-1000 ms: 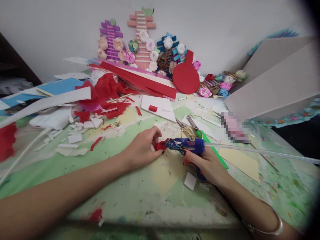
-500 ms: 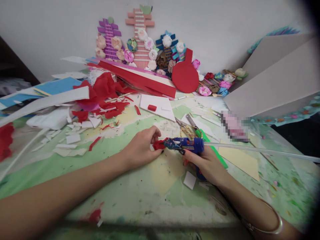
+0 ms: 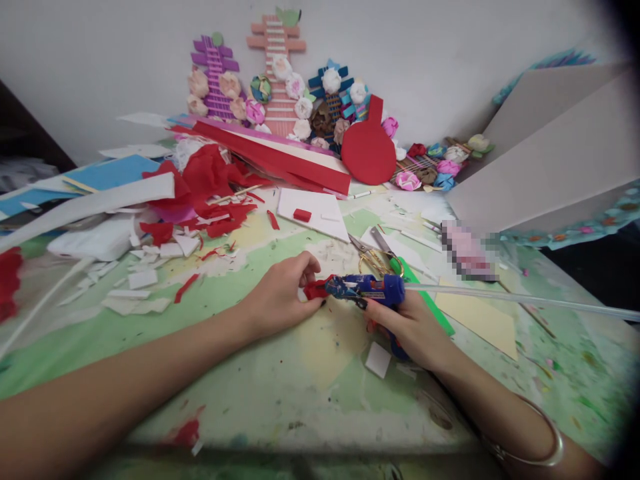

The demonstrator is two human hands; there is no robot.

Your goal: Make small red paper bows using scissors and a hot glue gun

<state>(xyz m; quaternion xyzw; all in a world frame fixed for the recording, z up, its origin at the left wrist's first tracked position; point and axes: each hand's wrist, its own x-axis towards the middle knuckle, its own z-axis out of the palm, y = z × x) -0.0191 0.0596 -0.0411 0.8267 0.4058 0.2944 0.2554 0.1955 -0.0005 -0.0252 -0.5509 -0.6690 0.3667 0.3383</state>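
My left hand (image 3: 284, 293) pinches a small red piece (image 3: 313, 291), probably paper, between thumb and fingers; part of it is hidden by the fingertips. In my right hand (image 3: 415, 327) is a blue hot glue gun (image 3: 373, 288), gripped by its handle with the nozzle end pointing left at the red piece. Whether the nozzle touches it I cannot tell. A long clear glue stick (image 3: 500, 300) runs out of the gun's back toward the right. Under the right wrist lies a small white square (image 3: 379, 360). Scissors with gold handles (image 3: 375, 260) rest just behind the gun.
A white board (image 3: 315, 213) carries a small red block (image 3: 302, 215). A bright green strip (image 3: 425, 297) and a cream sheet (image 3: 480, 320) lie at right. Red paper scraps (image 3: 205, 173) heap at left. A red guitar-shaped cutout (image 3: 369, 153) leans before flower-decorated guitars (image 3: 277, 80). A grey panel (image 3: 545, 147) stands right.
The whole view has shifted a little, so everything appears slightly further left. Both hands keep their pose, with the glue gun still at the red piece.
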